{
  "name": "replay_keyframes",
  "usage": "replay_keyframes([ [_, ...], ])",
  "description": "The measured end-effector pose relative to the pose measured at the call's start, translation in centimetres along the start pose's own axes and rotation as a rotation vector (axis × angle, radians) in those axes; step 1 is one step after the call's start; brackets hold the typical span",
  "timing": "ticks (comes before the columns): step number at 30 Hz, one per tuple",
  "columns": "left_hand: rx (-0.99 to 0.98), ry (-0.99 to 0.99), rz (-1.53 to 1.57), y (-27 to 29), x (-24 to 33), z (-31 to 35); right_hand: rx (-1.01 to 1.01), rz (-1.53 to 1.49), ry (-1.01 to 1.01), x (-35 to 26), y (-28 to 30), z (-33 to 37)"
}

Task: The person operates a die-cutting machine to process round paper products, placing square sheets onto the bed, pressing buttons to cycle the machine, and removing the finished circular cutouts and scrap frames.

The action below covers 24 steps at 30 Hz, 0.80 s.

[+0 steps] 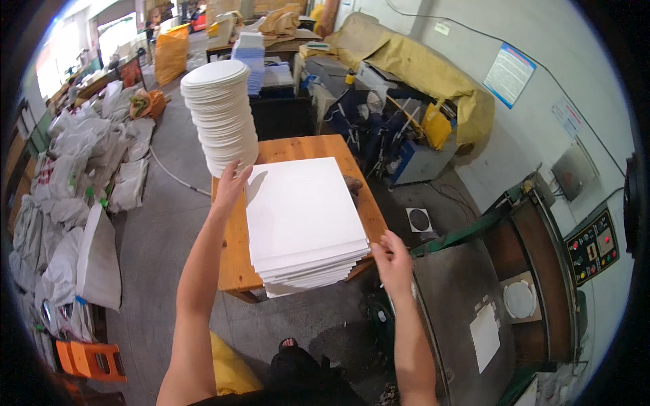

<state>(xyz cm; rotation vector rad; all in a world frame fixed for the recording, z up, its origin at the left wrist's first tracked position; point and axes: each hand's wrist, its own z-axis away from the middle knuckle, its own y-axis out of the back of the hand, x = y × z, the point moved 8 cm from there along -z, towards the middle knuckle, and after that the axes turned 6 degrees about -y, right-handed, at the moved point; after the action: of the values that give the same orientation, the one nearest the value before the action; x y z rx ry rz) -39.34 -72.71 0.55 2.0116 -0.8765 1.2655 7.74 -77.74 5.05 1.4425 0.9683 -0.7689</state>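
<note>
A thick stack of white square sheets (305, 203) lies on a wooden table (315, 145), its near edges uneven and fanned. My left hand (232, 186) is at the stack's far left corner, fingers stretched out and apart, close to the foot of a tall pile of white round discs (222, 122). By the near right corner of the sheets is my right hand (394, 264), thumb and fingers apart. Its fingertips are at or just beside the sheet edges; I cannot tell whether they touch. Neither hand grips anything.
At right stands a machine with a grey metal bed (447, 291), a loose white sheet (485, 337) and a control panel (592, 247). White sacks (74, 196) crowd the left floor beside an orange stool (91, 360). Behind the table, a yellowish cover (433, 68) drapes over equipment.
</note>
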Motion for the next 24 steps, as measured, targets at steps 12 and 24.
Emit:
replay_keyframes([
  [12,-0.044,-0.424,-0.381,-2.1,5.9,0.1,0.129,0.081,0.047,-1.3,-5.9,0.5],
  [24,-0.083,-0.183,-0.175,-2.9,1.7,-0.8,0.253,0.021,0.172,-5.2,-5.9,0.6],
])
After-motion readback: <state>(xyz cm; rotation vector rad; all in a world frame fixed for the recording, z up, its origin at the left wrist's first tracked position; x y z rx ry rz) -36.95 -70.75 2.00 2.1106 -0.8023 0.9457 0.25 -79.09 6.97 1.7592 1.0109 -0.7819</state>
